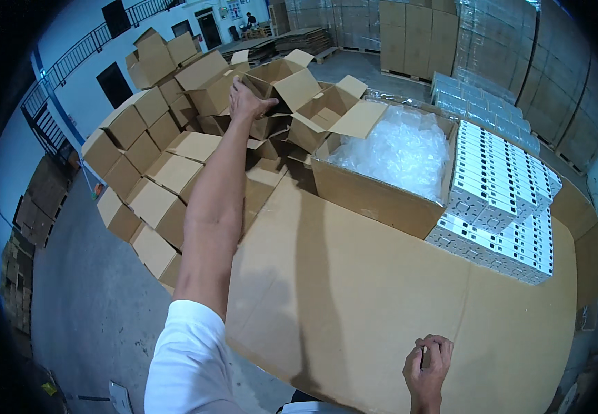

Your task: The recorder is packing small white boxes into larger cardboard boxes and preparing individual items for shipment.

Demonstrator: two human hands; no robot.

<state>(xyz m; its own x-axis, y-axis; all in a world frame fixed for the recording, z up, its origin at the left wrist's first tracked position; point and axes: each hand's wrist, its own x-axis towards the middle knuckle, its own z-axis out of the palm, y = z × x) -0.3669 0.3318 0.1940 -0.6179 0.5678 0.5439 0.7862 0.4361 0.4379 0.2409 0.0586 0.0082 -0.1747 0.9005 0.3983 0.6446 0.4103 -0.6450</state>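
Observation:
My left arm stretches to the far side of the table. At its end my left hand [245,103] grips the near edge of an open cardboard box [266,88], thumb to the right and fingers to the left. Part of the box's wall is hidden behind the hand. My right hand [428,362] is above the near right part of the cardboard-covered table [375,276], fingers curled in. Whether something small is in it I cannot make out. Right of the left hand is another open box [323,114] with its flaps up.
A large carton [375,196] of clear plastic bags [399,145] stands at the table's back. Beside it are stacked white boxes [499,241] with dark squares. Closed cartons [164,200] pile up at the left. Wrapped pallets [499,41] stand behind; a person [251,21] is far off.

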